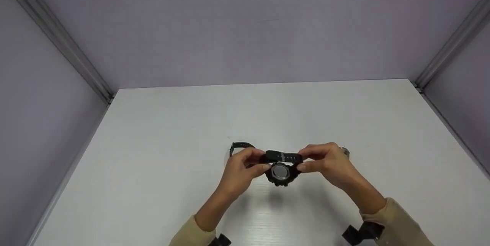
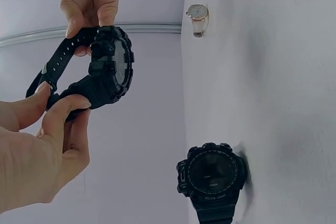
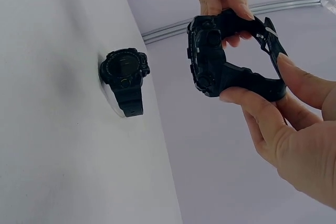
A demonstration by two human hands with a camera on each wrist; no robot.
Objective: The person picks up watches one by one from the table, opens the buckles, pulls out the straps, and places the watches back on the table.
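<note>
Both hands hold a chunky black digital watch (image 1: 281, 171) above the white table (image 1: 153, 142), its strap looped into a ring. My left hand (image 1: 260, 160) pinches the strap on the left side and my right hand (image 1: 304, 160) pinches it on the right. In the left wrist view the left hand (image 2: 60, 95) grips the lower strap of the watch (image 2: 107, 66). In the right wrist view the right hand (image 3: 257, 77) holds the strap of the watch (image 3: 210, 59) between thumb and forefinger.
A second black watch (image 1: 239, 146) (image 2: 212, 174) (image 3: 124, 74) lies on the table just behind the left hand. A small pale-strapped watch (image 1: 344, 151) (image 2: 198, 18) lies behind the right hand. Grey walls close in the table on three sides.
</note>
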